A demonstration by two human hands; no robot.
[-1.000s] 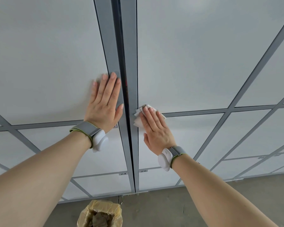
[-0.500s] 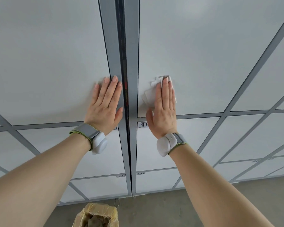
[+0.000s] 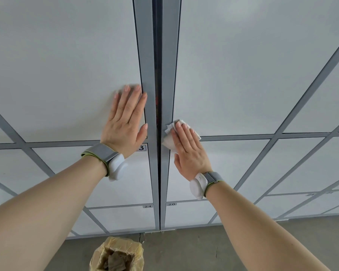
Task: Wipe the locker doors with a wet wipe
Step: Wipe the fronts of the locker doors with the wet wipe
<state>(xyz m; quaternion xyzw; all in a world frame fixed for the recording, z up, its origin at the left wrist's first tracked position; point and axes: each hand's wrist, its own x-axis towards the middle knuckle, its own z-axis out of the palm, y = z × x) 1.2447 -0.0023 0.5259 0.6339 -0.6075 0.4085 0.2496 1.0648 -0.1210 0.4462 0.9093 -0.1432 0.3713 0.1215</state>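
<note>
Fingers flat, my right hand [image 3: 190,151] now presses the wet wipe [image 3: 168,142] at the locker door's [image 3: 243,75] seven-o'clock corner, down from higher up. That stroke is done; my left hand [image 3: 125,130] stays flat, bracing.

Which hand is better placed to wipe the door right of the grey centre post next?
Right. The right hand presses the wet wipe flat at the lower corner of that door, beside the post. The left hand lies bare and flat on the neighbouring door, with no wipe.
</note>
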